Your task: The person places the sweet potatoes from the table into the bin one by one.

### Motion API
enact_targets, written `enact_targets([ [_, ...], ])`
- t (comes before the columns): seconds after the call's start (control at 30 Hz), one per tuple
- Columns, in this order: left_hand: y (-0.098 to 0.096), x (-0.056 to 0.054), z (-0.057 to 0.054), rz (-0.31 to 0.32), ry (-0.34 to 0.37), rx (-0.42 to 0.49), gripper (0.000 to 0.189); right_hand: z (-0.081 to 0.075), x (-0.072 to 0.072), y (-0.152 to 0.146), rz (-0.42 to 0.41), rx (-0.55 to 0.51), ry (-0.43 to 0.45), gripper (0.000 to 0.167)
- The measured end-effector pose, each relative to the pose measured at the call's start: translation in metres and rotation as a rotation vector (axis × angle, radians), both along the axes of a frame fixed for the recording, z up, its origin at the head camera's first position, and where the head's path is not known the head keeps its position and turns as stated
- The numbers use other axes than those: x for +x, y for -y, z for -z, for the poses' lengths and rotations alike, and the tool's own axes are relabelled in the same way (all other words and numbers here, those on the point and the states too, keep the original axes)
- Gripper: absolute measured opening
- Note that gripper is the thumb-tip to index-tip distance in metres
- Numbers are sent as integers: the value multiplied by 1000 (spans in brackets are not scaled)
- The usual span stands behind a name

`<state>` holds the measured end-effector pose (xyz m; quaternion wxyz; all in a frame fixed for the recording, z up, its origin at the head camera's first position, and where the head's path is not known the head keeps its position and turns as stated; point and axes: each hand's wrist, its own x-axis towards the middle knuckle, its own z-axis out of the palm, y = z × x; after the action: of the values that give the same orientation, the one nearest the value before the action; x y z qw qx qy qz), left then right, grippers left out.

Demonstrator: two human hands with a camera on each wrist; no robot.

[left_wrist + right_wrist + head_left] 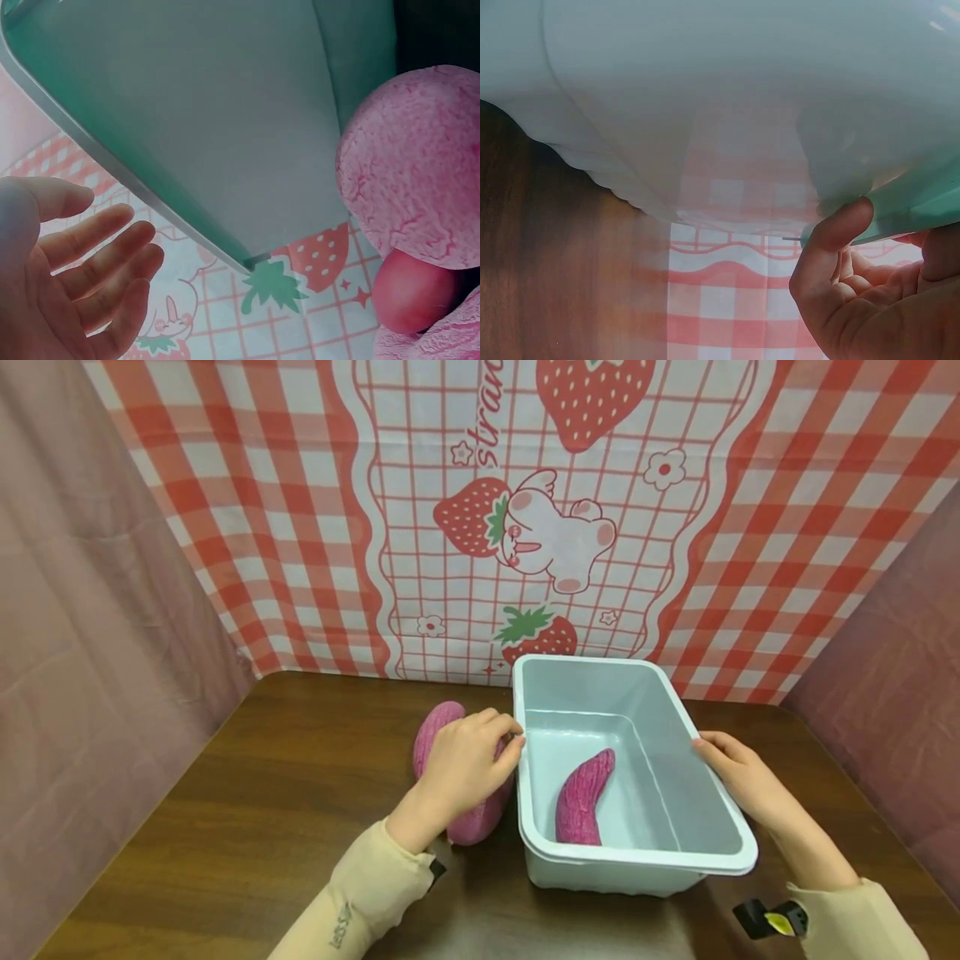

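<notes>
A pale blue-grey plastic basin (pixel 633 858) stands on the table with a curved purple sweet potato (pixel 581 802) inside. My right hand (pixel 738 772) grips its right rim, the thumb over the edge and the fingers curled beneath, as the right wrist view shows. At the left rim is my left hand (pixel 465 764), its fingers loosely bent; the left wrist view shows them beside the rim without a hold. Under and around that hand lie more purple sweet potatoes (pixel 433 735), partly hidden by it. A smooth reddish round thing (pixel 416 292) sits among them.
The brown wooden table (pixel 247 810) extends to both sides. Behind it hangs a red-and-white checked cloth (pixel 300 527) with strawberry prints, close to the basin's far end. Pinkish curtains (pixel 97 610) flank the table.
</notes>
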<state>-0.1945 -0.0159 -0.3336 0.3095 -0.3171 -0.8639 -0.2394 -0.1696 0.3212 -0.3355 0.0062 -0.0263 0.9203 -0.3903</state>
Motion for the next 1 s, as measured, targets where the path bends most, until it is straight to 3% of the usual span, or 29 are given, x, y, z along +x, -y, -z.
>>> enact_targets([
  [0.3,6,-5,8,-39,55,-2,9,-1,0,1,0,-9,-4,50],
  [0.53,14,-11,12,-106,69,9,10,0,1,0,1,-10,2,51],
  [0.73,22,-17,16,-180,144,6,13,-1,1,0,0,-14,-6,50],
  [1.0,28,-21,22,-217,211,5,12,-1,0,0,-7,-13,-16,49],
])
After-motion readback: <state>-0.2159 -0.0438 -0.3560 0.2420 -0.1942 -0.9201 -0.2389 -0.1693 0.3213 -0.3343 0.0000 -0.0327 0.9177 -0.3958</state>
